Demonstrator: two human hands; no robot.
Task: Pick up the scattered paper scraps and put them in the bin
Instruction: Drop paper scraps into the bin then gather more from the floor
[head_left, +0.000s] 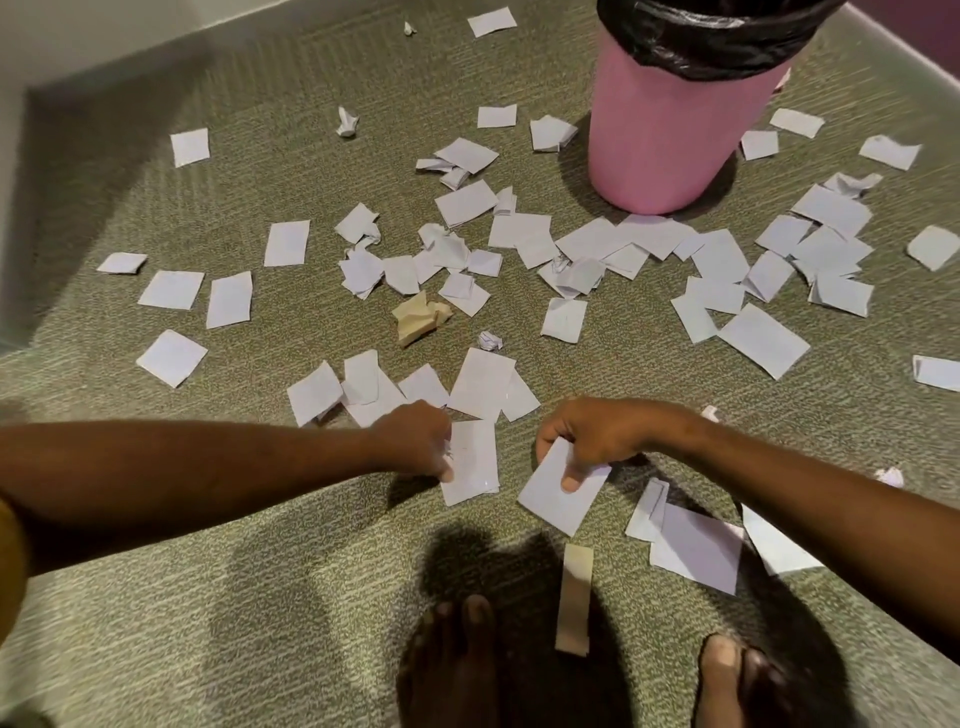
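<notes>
— White paper scraps (519, 249): location?
— Scattered flat and crumpled over green carpet (260, 597), thickest in front of the pink bin (660, 135), which stands upright at the far side, black liner (717, 36) over its rim.
— Left hand (415, 441), grip?
— Fingers curled at the edge of a white scrap (472, 467) on the carpet; seemingly pinching it, fingertips hidden.
— Right hand (587, 431)?
— Thumb and fingers pinch a second scrap (545, 504), low over the carpet.
— Other items?
— Tan strip (574, 597) between two bare feet (457, 660); crumpled tan piece (418, 317) mid-floor.
</notes>
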